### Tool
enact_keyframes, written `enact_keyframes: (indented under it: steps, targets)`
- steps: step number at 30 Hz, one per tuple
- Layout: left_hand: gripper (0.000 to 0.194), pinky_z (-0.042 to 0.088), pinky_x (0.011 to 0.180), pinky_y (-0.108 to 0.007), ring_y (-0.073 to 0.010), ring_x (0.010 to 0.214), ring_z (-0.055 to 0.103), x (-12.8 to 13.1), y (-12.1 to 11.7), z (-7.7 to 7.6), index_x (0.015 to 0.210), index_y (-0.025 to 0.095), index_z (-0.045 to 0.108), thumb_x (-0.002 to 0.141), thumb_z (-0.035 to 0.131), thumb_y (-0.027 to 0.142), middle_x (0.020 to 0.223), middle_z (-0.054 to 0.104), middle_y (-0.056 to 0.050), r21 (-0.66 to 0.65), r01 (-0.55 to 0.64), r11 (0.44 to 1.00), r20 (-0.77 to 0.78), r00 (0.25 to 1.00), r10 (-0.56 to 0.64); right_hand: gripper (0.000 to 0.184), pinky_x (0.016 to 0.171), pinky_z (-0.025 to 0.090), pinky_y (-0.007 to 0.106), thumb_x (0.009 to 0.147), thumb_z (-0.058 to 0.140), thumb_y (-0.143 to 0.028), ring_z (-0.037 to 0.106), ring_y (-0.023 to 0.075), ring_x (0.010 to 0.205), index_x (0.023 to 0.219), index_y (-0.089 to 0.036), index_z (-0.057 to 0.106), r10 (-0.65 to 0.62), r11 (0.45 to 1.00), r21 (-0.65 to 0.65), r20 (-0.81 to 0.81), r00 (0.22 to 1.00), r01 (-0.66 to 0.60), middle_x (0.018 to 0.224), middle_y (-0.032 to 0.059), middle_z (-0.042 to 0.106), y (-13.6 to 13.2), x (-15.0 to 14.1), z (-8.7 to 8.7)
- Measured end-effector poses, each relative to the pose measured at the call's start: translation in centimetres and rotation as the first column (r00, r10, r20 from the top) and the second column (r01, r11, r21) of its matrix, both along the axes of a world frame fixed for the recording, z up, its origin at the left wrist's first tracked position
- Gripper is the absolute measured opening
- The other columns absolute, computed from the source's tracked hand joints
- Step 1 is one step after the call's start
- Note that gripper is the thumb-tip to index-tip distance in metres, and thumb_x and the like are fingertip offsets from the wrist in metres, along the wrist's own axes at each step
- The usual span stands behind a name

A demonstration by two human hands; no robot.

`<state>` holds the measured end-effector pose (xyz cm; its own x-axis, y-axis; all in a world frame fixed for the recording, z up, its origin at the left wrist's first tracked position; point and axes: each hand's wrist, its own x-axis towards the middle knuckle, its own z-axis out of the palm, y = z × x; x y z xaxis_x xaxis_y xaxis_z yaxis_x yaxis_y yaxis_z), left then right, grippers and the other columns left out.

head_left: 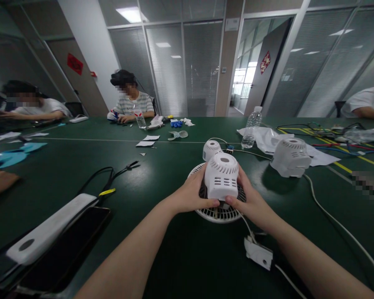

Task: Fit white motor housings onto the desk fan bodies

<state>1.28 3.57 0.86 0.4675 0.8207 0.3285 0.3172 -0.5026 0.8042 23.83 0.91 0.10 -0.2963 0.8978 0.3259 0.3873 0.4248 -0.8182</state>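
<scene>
Between my two hands is a white plastic fan motor housing [222,176] with slotted vents and a grey round spot on top. My left hand [190,193] grips its left side, thumb at the lower front edge. Around the right side wraps my right hand [252,199], its thumb also at the front bottom edge. Beneath the housing lies a round white fan grille [216,216], partly hidden by my hands. A similar smaller-looking white housing [211,149] stands just behind. A cable runs from the grille down to a small white control box [258,253] near my right forearm.
Another white vented housing [291,158] sits to the right, beside a plastic bottle [252,128] and crumpled white plastic [262,139]. At left lie a white power strip [51,228] and a black phone [67,249]. Other people sit around the green table [118,257].
</scene>
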Motion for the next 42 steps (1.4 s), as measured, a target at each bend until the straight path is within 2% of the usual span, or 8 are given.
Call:
enact_keyframes:
  steps: [6, 11, 16, 22, 27, 33, 37, 42]
  targets:
    - [0.105, 0.028, 0.116, -0.054, -0.0364, 0.139, 0.035, -0.5, 0.4, 0.0, 0.151, 0.023, 0.022, 0.066, 0.08, 0.043, 0.153, 0.034, -0.013, -0.046, 0.099, 0.994, -0.023, 0.995, -0.1, 0.098, 0.117, 0.022, 0.059, 0.082, 0.067, -0.046, 0.024, 0.0311, 0.146, 0.154, -0.032, 0.002, 0.126, 0.987, -0.099, -0.043, 0.991, -0.13, 0.159, 0.0068, 0.025, 0.0, 0.8, 0.8]
    - [0.106, 0.025, 0.117, -0.056, -0.0365, 0.14, 0.033, -0.7, 0.7, -0.3, 0.15, 0.022, 0.021, 0.065, 0.081, 0.046, 0.154, 0.033, -0.014, -0.041, 0.108, 0.993, -0.042, 0.993, -0.11, 0.109, 0.12, 0.01, 0.055, 0.08, 0.068, -0.044, 0.007, 0.0308, 0.149, 0.153, -0.029, -0.012, 0.255, 0.96, -0.154, 0.138, 0.957, -0.233, 0.164, 0.0046, -0.001, -0.1, 2.2, 2.3]
    - [0.105, 0.026, 0.116, -0.058, -0.0367, 0.14, 0.033, -0.5, 0.5, -0.4, 0.15, 0.024, 0.02, 0.066, 0.079, 0.048, 0.154, 0.032, -0.014, -0.051, 0.117, 0.992, -0.048, 0.992, -0.119, 0.101, 0.119, 0.016, 0.055, 0.081, 0.068, -0.043, 0.007, 0.034, 0.149, 0.154, -0.033, -0.001, 0.302, 0.944, -0.224, 0.278, 0.912, -0.244, 0.163, 0.0002, -0.007, -0.1, 3.9, 3.4]
    - [0.111, 0.02, 0.117, -0.061, -0.0386, 0.142, 0.028, -0.5, 0.5, -0.5, 0.151, 0.022, 0.016, 0.065, 0.079, 0.05, 0.156, 0.027, -0.015, 0.009, 0.091, 0.996, -0.074, 0.993, -0.09, 0.124, 0.115, 0.027, 0.058, 0.071, 0.077, -0.037, 0.031, 0.0362, 0.142, 0.153, -0.027, -0.015, 0.147, 0.986, -0.126, 0.408, 0.901, -0.104, 0.16, 0.0138, 0.019, -0.2, 2.6, 2.4]
    - [0.119, 0.017, 0.119, -0.057, -0.0362, 0.145, 0.022, -0.5, 0.6, -0.9, 0.153, 0.022, 0.005, 0.064, 0.08, 0.05, 0.159, 0.019, -0.015, 0.016, 0.093, 0.996, -0.077, 0.993, -0.092, 0.129, 0.114, 0.023, 0.061, 0.064, 0.08, -0.046, 0.03, 0.0367, 0.143, 0.154, -0.022, -0.009, -0.061, 0.998, 0.011, 0.53, 0.846, 0.065, 0.155, 0.0183, 0.03, 0.3, 1.2, 0.8]
    - [0.112, 0.02, 0.118, -0.058, -0.038, 0.143, 0.025, -0.2, 0.5, -1.1, 0.152, 0.021, 0.013, 0.066, 0.078, 0.053, 0.157, 0.024, -0.016, 0.063, 0.081, 0.995, -0.104, 0.992, -0.074, 0.106, 0.114, 0.026, 0.059, 0.071, 0.067, -0.062, 0.026, 0.0376, 0.144, 0.152, -0.013, 0.019, -0.142, 0.99, 0.094, 0.719, 0.68, 0.108, 0.156, 0.0197, 0.029, -0.2, 1.4, 0.8]
    - [0.111, 0.022, 0.118, -0.056, -0.0366, 0.142, 0.028, 0.0, 0.6, -1.2, 0.151, 0.021, 0.015, 0.066, 0.077, 0.055, 0.155, 0.027, -0.015, 0.09, 0.064, 0.994, -0.115, 0.992, -0.053, 0.089, 0.104, 0.039, 0.061, 0.074, 0.062, -0.067, 0.042, 0.0428, 0.133, 0.139, -0.009, 0.045, -0.27, 0.962, 0.242, 0.775, 0.572, 0.126, 0.146, 0.0232, 0.043, -1.8, 0.9, 2.2]
    - [0.113, 0.02, 0.118, -0.057, -0.037, 0.143, 0.024, -0.1, 0.7, -1.4, 0.152, 0.02, 0.014, 0.065, 0.077, 0.057, 0.157, 0.024, -0.015, 0.091, 0.05, 0.995, -0.151, 0.988, -0.036, 0.047, 0.065, 0.051, 0.046, 0.09, 0.044, -0.056, 0.066, 0.0299, 0.075, 0.089, -0.016, 0.069, -0.017, 0.991, -0.052, 0.866, 0.499, 0.125, 0.088, 0.0144, 0.07, -3.5, 0.1, 3.9]
